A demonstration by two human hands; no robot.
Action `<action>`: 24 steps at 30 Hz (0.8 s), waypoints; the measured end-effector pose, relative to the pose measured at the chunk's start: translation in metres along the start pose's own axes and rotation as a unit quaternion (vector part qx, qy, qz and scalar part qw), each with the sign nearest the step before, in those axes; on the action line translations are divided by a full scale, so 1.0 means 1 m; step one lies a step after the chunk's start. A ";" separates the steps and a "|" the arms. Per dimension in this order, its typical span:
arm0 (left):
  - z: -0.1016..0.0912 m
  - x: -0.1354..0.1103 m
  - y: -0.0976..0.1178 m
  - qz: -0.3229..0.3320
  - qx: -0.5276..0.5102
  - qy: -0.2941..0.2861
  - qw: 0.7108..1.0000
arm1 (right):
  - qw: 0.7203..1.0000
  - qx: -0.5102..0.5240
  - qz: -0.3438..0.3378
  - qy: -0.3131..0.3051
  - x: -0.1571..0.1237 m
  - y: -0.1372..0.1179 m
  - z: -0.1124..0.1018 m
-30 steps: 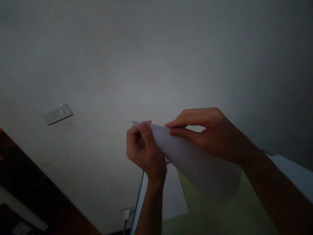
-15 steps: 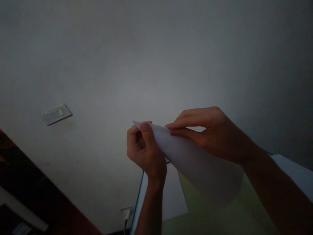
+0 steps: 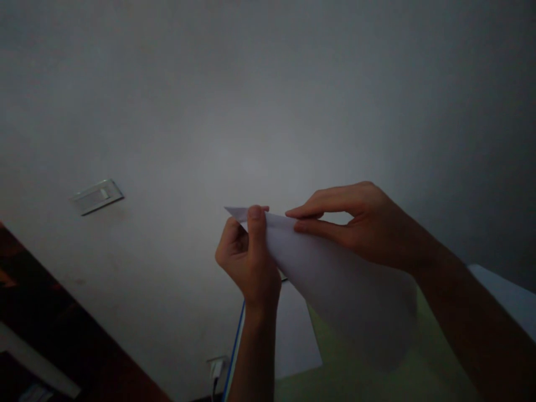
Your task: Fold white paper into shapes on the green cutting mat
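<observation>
A white sheet of paper (image 3: pixel 335 279) hangs in front of me, folded over along its upper edge and curving down to the right. My left hand (image 3: pixel 253 257) pinches that edge near its pointed left tip, thumb on the near side and the other fingers curled behind. Farther right along the same edge, my right hand (image 3: pixel 347 223) grips the paper between thumb and fingertips. The fingers behind the sheet are partly hidden.
Below lies a green surface (image 3: pixel 310 388) with a blue edge and another white sheet (image 3: pixel 295 335) on it. More white paper (image 3: pixel 502 296) shows at the right. The wall carries a switch plate (image 3: pixel 98 196) and a plugged-in socket (image 3: pixel 216 367).
My left thumb has slid slightly right along the paper's edge, and more of the pointed tip shows. The right hand has barely moved.
</observation>
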State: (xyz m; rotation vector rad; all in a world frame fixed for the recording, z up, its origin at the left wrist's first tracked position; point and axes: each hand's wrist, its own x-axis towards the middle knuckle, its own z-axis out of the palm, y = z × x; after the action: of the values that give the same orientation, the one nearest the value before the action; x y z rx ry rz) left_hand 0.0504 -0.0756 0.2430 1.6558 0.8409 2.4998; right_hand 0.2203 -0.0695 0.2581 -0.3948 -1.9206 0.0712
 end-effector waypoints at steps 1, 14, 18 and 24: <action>0.000 0.000 -0.001 0.002 0.004 0.007 1.000 | 1.000 0.001 0.004 -0.008 -0.001 0.004 -0.001; -0.010 0.017 -0.023 0.024 0.007 0.097 0.995 | 0.997 0.009 0.037 -0.061 -0.010 0.037 -0.011; -0.012 0.020 -0.025 0.016 0.005 0.110 0.994 | 0.997 0.012 0.048 -0.055 -0.013 0.041 -0.012; -0.014 0.021 -0.027 0.015 0.008 0.114 0.993 | 0.997 0.020 0.040 -0.057 -0.014 0.046 -0.013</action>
State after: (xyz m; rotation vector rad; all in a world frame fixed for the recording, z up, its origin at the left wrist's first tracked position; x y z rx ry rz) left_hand 0.0224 -0.0518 0.2448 1.4163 0.8592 2.7475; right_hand 0.2475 -0.0326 0.2399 -0.4497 -2.0120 0.1884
